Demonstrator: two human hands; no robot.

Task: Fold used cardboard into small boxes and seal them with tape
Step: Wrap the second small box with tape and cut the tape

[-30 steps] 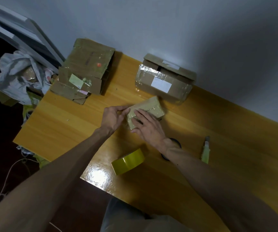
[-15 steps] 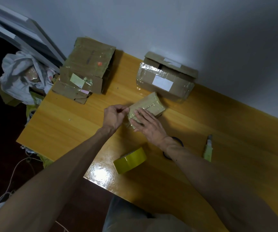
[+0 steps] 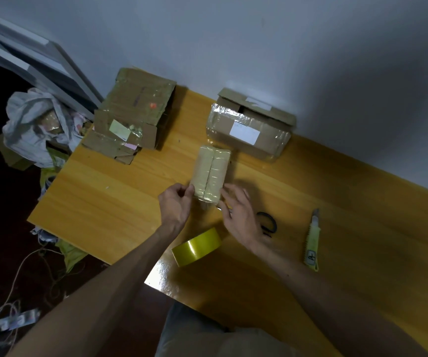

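Yellow wood makes up the surface (image 3: pixel 105 202), which runs along a pale wall (image 3: pixel 310 60). On the head view the small box (image 3: pixel 211 171), wrapped in glossy tape with a seam down its middle, lies flat on the surface between the two hands and stretches away from them toward the wall. The left hand (image 3: pixel 174 207) has its fingers (image 3: pixel 179 190) curled, thumb against the small box's near left corner, pinching it there. The right hand (image 3: pixel 240 217) is blurred. Its fingers (image 3: pixel 233 195) are loosely spread and nearly straight, their tips touching the near right corner.

Behind the fingers, toward the person, a tape roll (image 3: pixel 197 247) lies tilted between the wrists. A black loop (image 3: pixel 268 224) sits just right of the right hand, and a knife (image 3: pixel 312 243) with a pale green handle lies farther right, well apart from the fingers. Beyond the fingers, past the small box, a big box (image 3: pixel 249 130) with a white label stands against the wall. Beyond and left of the left fingers, a stack (image 3: pixel 133 117) of flattened cardboard sits at the surface's corner. Far left, off the surface, are a white bag (image 3: pixel 30 124) and cords (image 3: pixel 14 292) on the dark floor.
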